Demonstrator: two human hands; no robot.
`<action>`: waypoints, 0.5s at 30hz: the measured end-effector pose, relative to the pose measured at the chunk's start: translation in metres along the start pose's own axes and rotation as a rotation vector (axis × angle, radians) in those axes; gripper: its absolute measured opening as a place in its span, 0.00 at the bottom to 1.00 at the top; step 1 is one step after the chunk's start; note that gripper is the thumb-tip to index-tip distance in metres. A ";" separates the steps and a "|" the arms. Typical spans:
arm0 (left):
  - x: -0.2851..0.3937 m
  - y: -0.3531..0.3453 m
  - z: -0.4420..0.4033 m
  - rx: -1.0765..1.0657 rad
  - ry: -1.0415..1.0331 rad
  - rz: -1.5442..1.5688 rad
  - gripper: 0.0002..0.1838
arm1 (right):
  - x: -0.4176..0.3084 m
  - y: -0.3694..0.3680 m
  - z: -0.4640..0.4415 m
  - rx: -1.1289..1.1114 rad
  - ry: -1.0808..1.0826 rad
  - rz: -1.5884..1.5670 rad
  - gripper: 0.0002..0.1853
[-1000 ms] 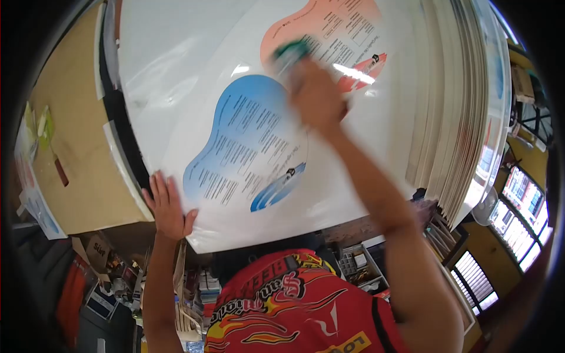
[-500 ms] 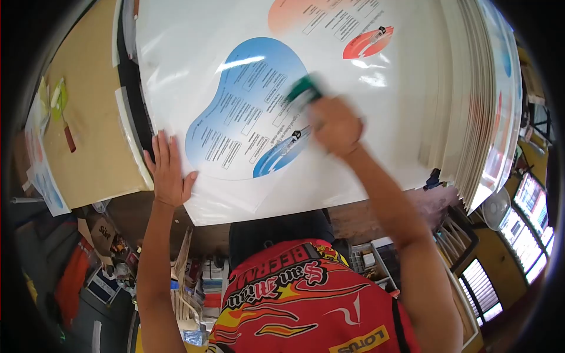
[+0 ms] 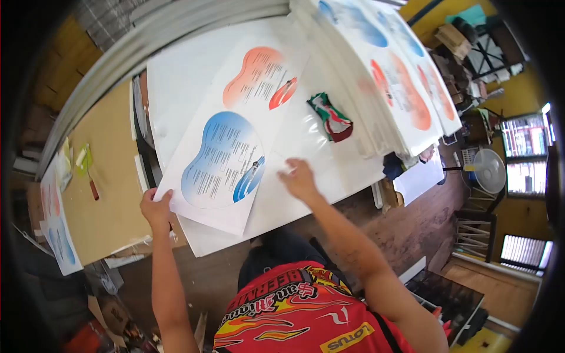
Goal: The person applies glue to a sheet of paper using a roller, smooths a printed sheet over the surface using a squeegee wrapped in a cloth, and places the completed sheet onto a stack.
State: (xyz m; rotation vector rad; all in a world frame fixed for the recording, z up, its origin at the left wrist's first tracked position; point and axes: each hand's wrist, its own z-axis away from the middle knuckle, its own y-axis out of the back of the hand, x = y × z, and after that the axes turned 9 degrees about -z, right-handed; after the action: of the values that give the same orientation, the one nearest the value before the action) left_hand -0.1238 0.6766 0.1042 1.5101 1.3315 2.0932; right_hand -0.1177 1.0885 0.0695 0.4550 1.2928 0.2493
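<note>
My left hand (image 3: 157, 207) pinches the near left corner of a printed sheet (image 3: 220, 219), thumb on top. The sheet bears a blue rounded print and an orange one, and its near end is lifted off the white board (image 3: 335, 176) beneath it. To the right of the sheet, my right hand (image 3: 300, 179) hovers over the board, empty, with its fingers apart and slightly bent. Farther up on the board lies a crumpled green, white and red cloth (image 3: 332, 120), untouched by either hand.
A thick stack of printed boards (image 3: 400, 100) stands along the right side. On the left is a tan board (image 3: 109, 200) with a red-handled tool (image 3: 93, 189) on it. A fan (image 3: 489, 170) stands at the far right.
My right hand has let go of the cloth, which now lies farther right. My left hand has gone from lying flat to pinching the sheet's corner, now raised. The view has shifted.
</note>
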 end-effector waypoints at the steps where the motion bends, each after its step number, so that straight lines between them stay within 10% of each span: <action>1: 0.013 0.012 0.001 0.005 -0.029 0.096 0.19 | 0.002 -0.014 0.012 0.001 -0.016 0.018 0.27; 11: 0.194 0.300 0.097 0.310 -0.693 0.426 0.07 | -0.236 0.103 0.066 0.384 0.939 0.150 0.53; 15: 0.232 0.428 0.183 0.504 -1.107 -0.046 0.07 | -0.316 0.148 0.083 0.440 1.352 0.080 0.56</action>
State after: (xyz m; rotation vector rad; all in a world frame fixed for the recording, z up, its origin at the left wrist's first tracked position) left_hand 0.0584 0.6835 0.5913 2.2433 1.3571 0.5737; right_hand -0.1105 1.0694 0.4273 0.7519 2.6845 0.3555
